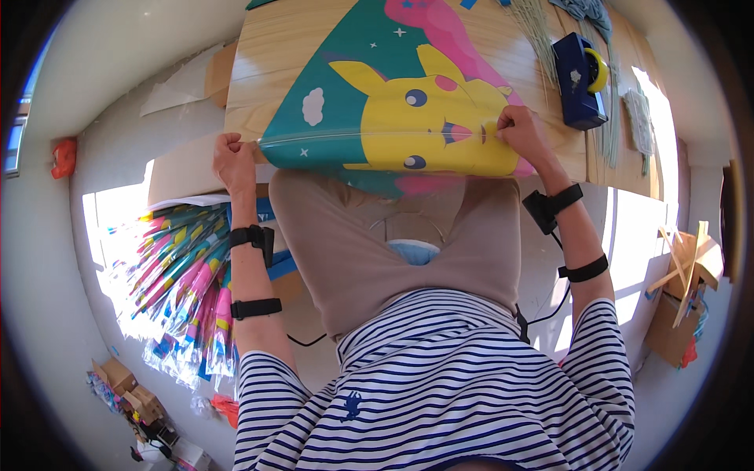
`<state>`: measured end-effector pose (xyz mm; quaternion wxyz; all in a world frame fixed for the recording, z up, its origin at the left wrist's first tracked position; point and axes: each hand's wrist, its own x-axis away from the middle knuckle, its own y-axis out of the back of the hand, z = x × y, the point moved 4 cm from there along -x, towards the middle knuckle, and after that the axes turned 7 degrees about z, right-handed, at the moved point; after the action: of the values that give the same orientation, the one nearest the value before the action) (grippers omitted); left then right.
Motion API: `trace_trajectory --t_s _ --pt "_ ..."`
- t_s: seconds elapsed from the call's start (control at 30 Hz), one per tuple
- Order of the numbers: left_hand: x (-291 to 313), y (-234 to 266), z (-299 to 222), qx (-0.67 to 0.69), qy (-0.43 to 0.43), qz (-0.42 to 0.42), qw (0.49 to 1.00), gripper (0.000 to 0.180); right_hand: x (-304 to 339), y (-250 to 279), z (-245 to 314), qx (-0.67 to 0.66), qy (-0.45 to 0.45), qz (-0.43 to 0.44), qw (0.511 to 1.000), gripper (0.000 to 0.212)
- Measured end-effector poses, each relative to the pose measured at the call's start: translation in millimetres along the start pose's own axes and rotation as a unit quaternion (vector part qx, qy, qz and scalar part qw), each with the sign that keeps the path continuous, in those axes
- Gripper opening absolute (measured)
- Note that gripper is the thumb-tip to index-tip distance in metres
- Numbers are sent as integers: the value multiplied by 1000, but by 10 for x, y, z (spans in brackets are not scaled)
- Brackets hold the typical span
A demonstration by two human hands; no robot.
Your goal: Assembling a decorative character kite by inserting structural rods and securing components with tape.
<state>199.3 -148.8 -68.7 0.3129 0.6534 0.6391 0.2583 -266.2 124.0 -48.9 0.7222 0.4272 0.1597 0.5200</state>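
- Between the two hands lay the printed sheet [408,110], a glossy teal, pink and yellow triangle with a cartoon face, its near side spilling past the table edge above the lap.
- At the sheet's left corner, the left hand [234,161] had its fingers curled in and seemed to pinch the tip, though the contact itself was too small to make out fully.
- At the opposite end, the right hand [525,135] had thumb and forefinger pressed together on the sheet, seemingly pinching it near the pink border.
- From one grip toward the other ran a thin pale line [338,139] along the near side; whether rod or seam, I could not tell.
- The step in hand, as I judged it, was pulling that side straight; the next move called for even tension from both ends, with the line flattened before either pinch let go.
- Under and beyond both grips stretched the wooden table [267,63].
- Right of the right hand stood a dark blue tape dispenser [577,102], with a clear plastic case [640,122] farther out.
- Beyond that hand lay thin pale rods [538,31].
- Below the left hand, off the table, colourful plastic-wrapped bundles [184,267] fanned out.
- Farthest from the right grip were wooden strips [683,271].
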Motion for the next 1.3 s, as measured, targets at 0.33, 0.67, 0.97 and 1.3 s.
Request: trace_trajectory --t_s 0.33,0.67,0.97,1.3 --pt "-7 -20 1 -29 -29 16 999 27 4 10 6 5 -13 -10 1000 8" --pt "-56 -29 77 -27 -33 26 999 28 1 4 5 7 -7 -6 1000 13" --pt "-44 -27 57 -26 -28 25 999 27 -12 13 34 4 -45 -5 999 10" --pt "-55 -31 61 -19 -39 25 999 26 -103 -78 -109 63 -50 -41 996 11"
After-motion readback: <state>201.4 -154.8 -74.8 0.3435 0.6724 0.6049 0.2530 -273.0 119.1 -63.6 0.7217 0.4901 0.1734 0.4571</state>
